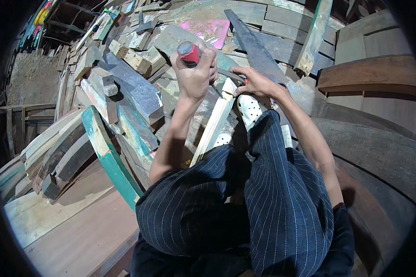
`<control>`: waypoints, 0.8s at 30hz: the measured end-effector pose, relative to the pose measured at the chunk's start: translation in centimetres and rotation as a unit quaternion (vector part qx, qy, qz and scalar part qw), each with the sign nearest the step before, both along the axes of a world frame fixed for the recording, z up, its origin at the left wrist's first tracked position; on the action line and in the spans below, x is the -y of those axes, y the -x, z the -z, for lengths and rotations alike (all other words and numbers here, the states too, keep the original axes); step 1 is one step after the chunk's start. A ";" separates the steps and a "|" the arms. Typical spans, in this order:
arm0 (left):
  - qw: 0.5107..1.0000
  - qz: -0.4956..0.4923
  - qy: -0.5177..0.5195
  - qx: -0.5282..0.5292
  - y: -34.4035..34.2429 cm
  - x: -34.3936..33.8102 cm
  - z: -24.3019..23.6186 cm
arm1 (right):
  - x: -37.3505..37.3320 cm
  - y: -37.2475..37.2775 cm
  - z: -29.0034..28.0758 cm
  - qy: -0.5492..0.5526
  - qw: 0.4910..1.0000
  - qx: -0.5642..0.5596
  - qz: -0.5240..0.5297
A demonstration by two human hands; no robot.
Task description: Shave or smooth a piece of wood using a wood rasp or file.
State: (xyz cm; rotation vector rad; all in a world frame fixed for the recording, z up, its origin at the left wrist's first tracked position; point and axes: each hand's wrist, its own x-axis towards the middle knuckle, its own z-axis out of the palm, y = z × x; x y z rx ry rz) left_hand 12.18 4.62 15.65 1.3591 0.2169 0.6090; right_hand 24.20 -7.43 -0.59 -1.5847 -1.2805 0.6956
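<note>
My left hand (196, 74) is wrapped round a tool's red handle (189, 54) with a grey butt; its working end is hidden. A narrow metal blade (231, 75) spans the gap between my hands. I cannot tell whether it belongs to that handle. At its other end, beside a bit of red, my right hand (256, 83) is closed with the fingers pinched on it. Below lies a pale wooden stick (213, 127), slanting up between my feet, its far end cut to a rough point near my right fingers. White clogs with holes (249, 111) are on my feet.
Beyond my right hand lies a wide saw blade (254, 44). Timber offcuts (136, 94) pile up at the left, with a curved green-painted piece (108, 152) nearer me. A hammer (143, 24) rests far left. Curved boards (370, 76) stand at the right, by an upright batten (313, 39).
</note>
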 end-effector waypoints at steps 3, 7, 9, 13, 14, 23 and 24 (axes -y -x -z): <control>0.997 0.037 -0.074 0.002 -0.4 -1.0 0.5 | -0.5 -0.5 0.2 -0.015 1.000 0.007 0.004; 0.998 0.055 -0.040 0.018 -0.6 -1.1 1.4 | -0.1 -0.5 -0.2 0.003 1.000 0.005 -0.003; 0.997 0.058 -0.037 0.030 -0.8 -1.1 1.2 | -0.2 -0.5 0.1 -0.015 1.000 0.012 0.020; 0.999 0.032 0.034 -0.004 -0.7 -0.8 0.1 | -0.4 -0.7 -1.6 0.048 0.999 -0.011 -0.018; 0.999 0.027 0.021 -0.001 -0.9 -0.5 0.3 | -0.3 -0.9 -1.2 0.044 0.999 -0.005 -0.013; 0.998 0.059 -0.005 -0.021 -0.7 -0.6 0.8 | -0.4 -0.5 -0.7 0.051 0.999 -0.010 -0.017; 0.998 0.058 -0.004 -0.022 -0.7 -0.6 0.9 | -0.4 -0.5 -0.9 0.051 0.998 -0.011 -0.018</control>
